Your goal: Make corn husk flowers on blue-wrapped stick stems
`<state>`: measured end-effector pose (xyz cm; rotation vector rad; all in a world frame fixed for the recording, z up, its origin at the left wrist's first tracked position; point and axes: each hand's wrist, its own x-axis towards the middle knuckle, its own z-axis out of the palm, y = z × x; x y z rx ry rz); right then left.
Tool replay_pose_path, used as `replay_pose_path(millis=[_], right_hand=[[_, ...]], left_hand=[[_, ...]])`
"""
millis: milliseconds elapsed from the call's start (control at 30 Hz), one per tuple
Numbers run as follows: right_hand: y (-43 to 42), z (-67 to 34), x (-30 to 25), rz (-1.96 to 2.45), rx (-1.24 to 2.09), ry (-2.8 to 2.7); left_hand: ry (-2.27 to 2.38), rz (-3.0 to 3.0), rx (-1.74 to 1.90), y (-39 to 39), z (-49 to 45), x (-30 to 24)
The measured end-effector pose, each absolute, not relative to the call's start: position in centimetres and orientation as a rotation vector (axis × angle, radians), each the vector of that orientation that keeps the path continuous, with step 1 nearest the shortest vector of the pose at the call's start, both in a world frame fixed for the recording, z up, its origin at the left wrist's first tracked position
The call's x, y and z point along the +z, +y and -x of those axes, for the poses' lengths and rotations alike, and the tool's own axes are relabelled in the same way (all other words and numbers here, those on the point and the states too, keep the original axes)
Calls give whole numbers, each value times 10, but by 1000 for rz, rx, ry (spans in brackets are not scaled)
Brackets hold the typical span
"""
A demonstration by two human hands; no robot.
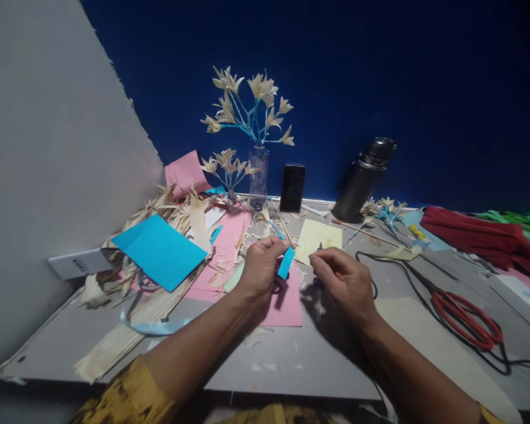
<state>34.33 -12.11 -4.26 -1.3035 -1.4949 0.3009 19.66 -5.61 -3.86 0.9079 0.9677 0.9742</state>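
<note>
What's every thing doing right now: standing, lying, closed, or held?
Left hand: pinching blue strip
Right hand: fingers curled, grip unclear
Phone: propped up, screen dark
Flask: standing, capped
Tall vase: upright, holding flowers
Scissors: lying down
Large blue sheet: lying mostly flat
Red cloth: rumpled

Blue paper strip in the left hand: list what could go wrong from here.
The blue paper strip is pinched in the left hand with one end free, so it might slip or crease, perhaps dropping onto the pink paper.
The clear vase carries a tall, wide spray of pale flowers; a knock to the table might tip it.
The phone stands on end, so a bump could topple it.
</note>
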Motion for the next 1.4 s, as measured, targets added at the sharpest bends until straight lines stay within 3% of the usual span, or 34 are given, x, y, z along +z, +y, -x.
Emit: replay_pose_path(millis=[100,200,267,467,567,667,867,1000,1200,1400], right_hand=[[-116,-347,-42,1380,715,-1392],[-113,-349,-43,1369,853,-1341],[-114,-349,-43,1386,737,-1373],[-121,-342,-48,1288,-94,-1762],[-120,-339,-51,1326,-216,-1772],[-117,-340,-51,1366,-39,-1629],[-114,-346,-49,1409,764,-1205],[-114,-352,-51,1322,949,-1161],[-114,-355,-50,1306,797,-1216],[-118,-347,-47,1295,387,-1442]], left_hand=[[917,-986,964,-55,-195,-39],[870,-1031,937,-54,-194,-43],[885,-1030,934,-53,-195,-45],[911,-864,958,-56,-199,-44],[899,-822,966,-59,-201,-41],[910,-867,937,-61,-200,-39],[888,-980,916,-57,-194,-43],[912,-991,893,-54,-194,-46],[907,-1015,825,-53,-195,-47],[991,-1167,923,-59,-197,-45]])
